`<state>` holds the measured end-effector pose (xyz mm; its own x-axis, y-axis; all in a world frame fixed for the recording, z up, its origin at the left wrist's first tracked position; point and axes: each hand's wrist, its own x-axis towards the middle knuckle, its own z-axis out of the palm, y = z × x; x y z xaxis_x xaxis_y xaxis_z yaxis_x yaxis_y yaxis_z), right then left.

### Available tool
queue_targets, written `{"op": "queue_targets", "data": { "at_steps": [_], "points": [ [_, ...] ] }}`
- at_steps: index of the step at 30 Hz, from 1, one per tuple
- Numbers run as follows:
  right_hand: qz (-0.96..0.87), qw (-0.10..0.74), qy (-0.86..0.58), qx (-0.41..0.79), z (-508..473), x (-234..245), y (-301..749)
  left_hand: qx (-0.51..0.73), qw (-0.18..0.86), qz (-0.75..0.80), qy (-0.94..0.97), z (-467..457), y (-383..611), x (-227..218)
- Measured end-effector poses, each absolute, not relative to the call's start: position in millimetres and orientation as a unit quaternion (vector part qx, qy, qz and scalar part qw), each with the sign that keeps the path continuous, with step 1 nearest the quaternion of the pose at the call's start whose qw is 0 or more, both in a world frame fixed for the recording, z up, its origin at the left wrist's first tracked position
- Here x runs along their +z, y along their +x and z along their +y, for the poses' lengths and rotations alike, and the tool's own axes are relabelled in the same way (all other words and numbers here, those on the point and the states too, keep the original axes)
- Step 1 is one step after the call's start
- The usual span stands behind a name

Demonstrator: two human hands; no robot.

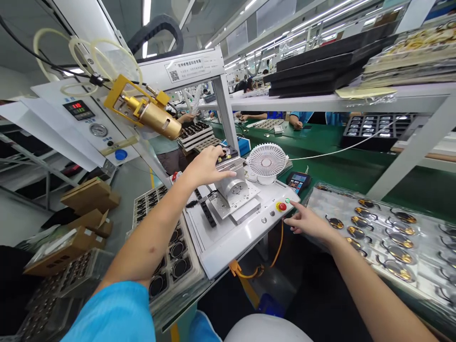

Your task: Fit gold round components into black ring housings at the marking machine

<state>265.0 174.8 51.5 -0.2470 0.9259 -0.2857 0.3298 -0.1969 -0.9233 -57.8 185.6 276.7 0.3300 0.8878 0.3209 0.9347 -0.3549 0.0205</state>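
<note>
Fingers (296, 205) of the right hand (309, 223) are reaching forward, the index straightening alone and the others curling loosely, pinching nothing. The index tip is hovering just beside a small green-lit button (287, 201) and a red mushroom emergency-stop button (281, 206) on a white machine console (231, 251); whether it is touching, I cannot tell. The left hand (206, 167) is lying over a silver metal fixture (231, 190) on that console, its fingers slightly spread and pinching nothing.

A round white desk fan (266, 161) is standing just behind the fixture, beside a black handheld controller with a colour screen (297, 182). A brass-coloured cylinder (153, 116) is hanging from a white gantry (181, 69) above. To the right, a clear plastic tray of gold-and-black oval parts (377, 237) is lying near the console, and to the left, a tray of round black parts (167, 251) is sitting beside it. Farther off, a co-worker's hand (297, 123) is resting on a green table (320, 142), below stacked black trays (317, 71) on a white shelf (338, 102).
</note>
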Motion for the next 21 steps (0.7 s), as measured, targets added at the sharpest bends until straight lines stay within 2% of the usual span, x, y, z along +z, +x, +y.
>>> {"op": "queue_targets", "data": {
  "at_steps": [5, 8, 10, 12, 15, 18, 21],
  "points": [
    [-0.633, 0.181, -0.58, 0.48, 182, 37, 252, -0.177, 0.034, -0.536, -0.825, 152, -78, 269],
    [-0.638, 0.173, -0.583, 0.472, 181, 34, 251, -0.19, 0.058, -0.497, -0.845, 93, -78, 255],
    [-0.637, 0.177, -0.582, 0.475, 182, 36, 251, -0.193, 0.038, -0.452, -0.87, 48, -76, 238],
    [-0.634, 0.183, -0.579, 0.479, 185, 40, 251, -0.2, -0.045, -0.422, -0.883, 11, -71, 213],
    [-0.626, 0.194, -0.585, 0.477, 183, 46, 255, -0.268, -0.244, -0.407, -0.838, -16, -57, 156],
    [-0.648, 0.25, -0.563, 0.448, 154, 44, 256, -0.349, -0.402, -0.499, -0.684, -19, -28, 83],
    [-0.677, 0.335, -0.423, 0.499, 99, 30, 246, -0.48, -0.558, -0.473, -0.484, -19, 7, 18]
  ]
}}
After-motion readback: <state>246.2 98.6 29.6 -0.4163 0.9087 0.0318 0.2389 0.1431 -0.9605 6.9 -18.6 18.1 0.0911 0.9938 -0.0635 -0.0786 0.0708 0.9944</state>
